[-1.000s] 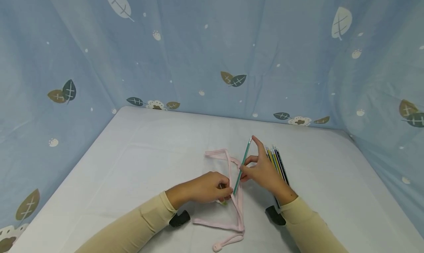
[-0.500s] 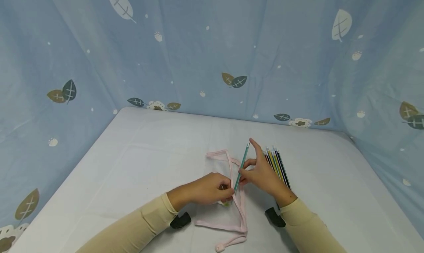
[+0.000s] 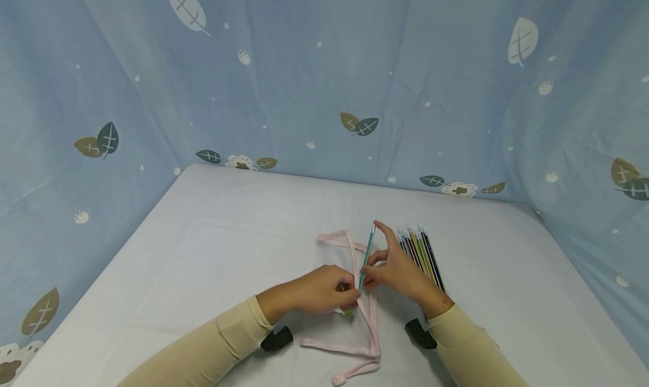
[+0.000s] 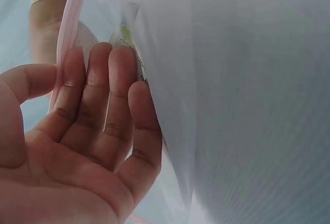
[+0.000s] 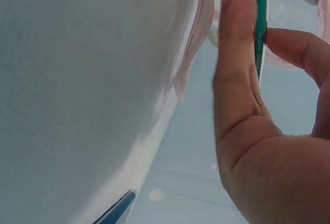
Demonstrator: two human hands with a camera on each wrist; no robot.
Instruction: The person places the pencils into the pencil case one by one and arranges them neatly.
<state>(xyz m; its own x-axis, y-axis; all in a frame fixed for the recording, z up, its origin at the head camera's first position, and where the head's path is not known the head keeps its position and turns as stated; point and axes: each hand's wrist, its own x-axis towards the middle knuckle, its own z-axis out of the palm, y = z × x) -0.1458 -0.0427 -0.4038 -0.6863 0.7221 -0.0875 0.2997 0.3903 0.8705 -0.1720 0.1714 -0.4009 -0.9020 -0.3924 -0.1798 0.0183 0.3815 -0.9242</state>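
Observation:
A mesh bag with pink trim [image 3: 373, 325] lies on the table, its see-through body hard to make out from the head. My left hand [image 3: 319, 290] pinches its pink edge [image 4: 69, 28] between thumb and forefinger; the other fingers bend loosely beside a printed label [image 4: 124, 36]. With thumb and fingers, my right hand [image 3: 400, 271] holds a green pencil [image 3: 368, 245] steeply tilted, one fingertip at its upper end. The pencil's lower end meets the pink edge by my left fingers, and its tip is hidden. In the right wrist view the green shaft [image 5: 261, 23] shows between thumb and finger.
Several striped pencils [image 3: 426, 254] lie side by side right of my right hand, partly covered by its wrist. A pink drawstring end [image 3: 338, 379] lies near the front. The white table [image 3: 243, 218] backs onto a blue leaf-print curtain [image 3: 284, 77].
My right hand has moved down and slightly left with the green pencil, whose upper end now stands lower. More of the pencils beside it show. My left hand keeps its pinch, nearly still.

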